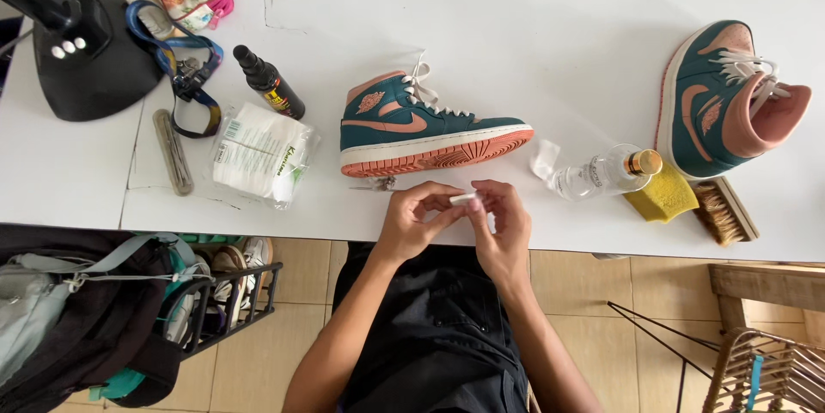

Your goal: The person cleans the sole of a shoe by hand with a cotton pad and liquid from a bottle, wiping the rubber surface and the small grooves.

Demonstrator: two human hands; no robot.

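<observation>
Resting on the white table's (533, 52) left side are a black lamp base (90, 61), a small dark spray bottle (270, 83) and a clear packet of white wipes (258, 153). At the front edge, the left hand (411, 220) and right hand (504, 222) both pinch a small white object (462, 199), fingers closed on it, just below a teal-and-coral high-top sneaker (425, 129) lying on its side. Farther right sit a clear glass bottle (601, 174), a yellow sponge (663, 198), a wooden brush (724, 211) and a second matching sneaker (726, 99).
</observation>
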